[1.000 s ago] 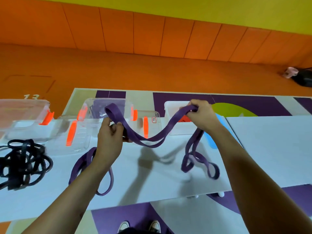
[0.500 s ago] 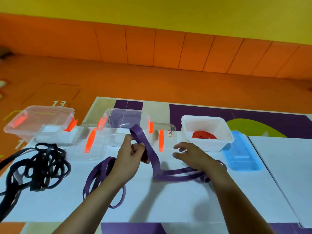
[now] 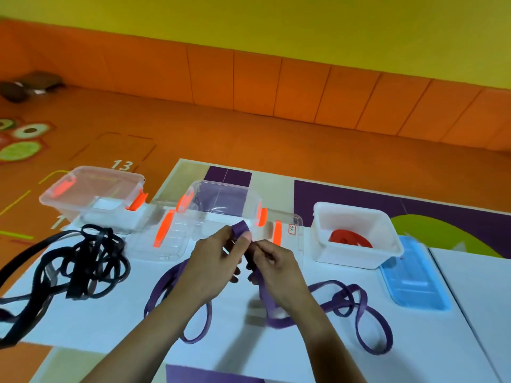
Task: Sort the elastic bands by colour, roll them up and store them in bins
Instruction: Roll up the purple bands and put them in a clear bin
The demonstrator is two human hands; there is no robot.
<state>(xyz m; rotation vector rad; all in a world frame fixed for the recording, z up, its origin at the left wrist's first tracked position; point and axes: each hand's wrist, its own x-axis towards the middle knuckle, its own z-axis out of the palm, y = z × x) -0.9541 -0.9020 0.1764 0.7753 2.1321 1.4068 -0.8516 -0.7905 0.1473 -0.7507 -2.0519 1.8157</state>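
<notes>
Left hand: thumb and fingers pinch the folded end of a purple band, raised above the middle of the white table; right hand: just beside the left, fingers curled round the same band below the fold; the rest of that band drops under the right wrist and trails in loose loops across the table to the right; second purple band: flat on the table, partly under the left forearm; black bands: tangled heap at the left, strands running off the near-left edge; clear bin with orange latches: far side, just beyond the hands; second clear bin: far left; white bin: far right, holding a rolled red band; blue lid: on the table, right of the white bin.
</notes>
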